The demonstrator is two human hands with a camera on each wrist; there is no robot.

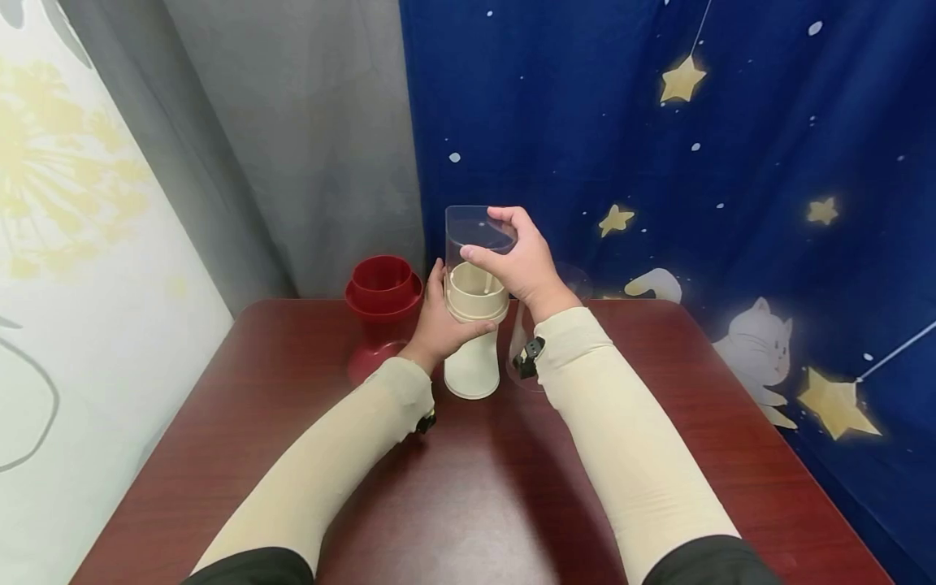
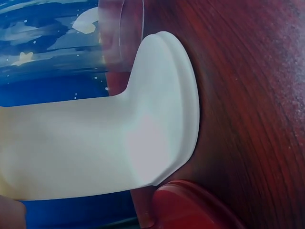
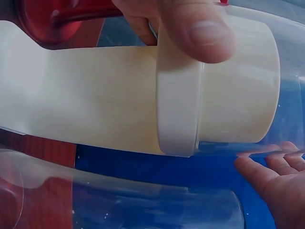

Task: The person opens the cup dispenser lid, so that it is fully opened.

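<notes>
A cream boot-shaped container point(image 1: 471, 370) stands upright on the table, its foot end showing in the left wrist view. My left hand point(image 1: 441, 322) grips it around the collar near the top; in the right wrist view the left thumb point(image 3: 209, 38) presses on that collar. Over the container's cream inner rim point(image 3: 240, 86) sits a clear plastic cover point(image 1: 462, 227), its lower edge close to the collar. My right hand point(image 1: 528, 258) holds the cover near its top, thumb in front and fingers behind.
A red boot-shaped container point(image 1: 382, 284) stands just left of the cream one, without a cover over its rim. To the right, partly behind my right wrist, is a second clear plastic tube point(image 3: 157, 202). Curtains point(image 1: 512, 97) hang behind the brown table point(image 1: 453, 504).
</notes>
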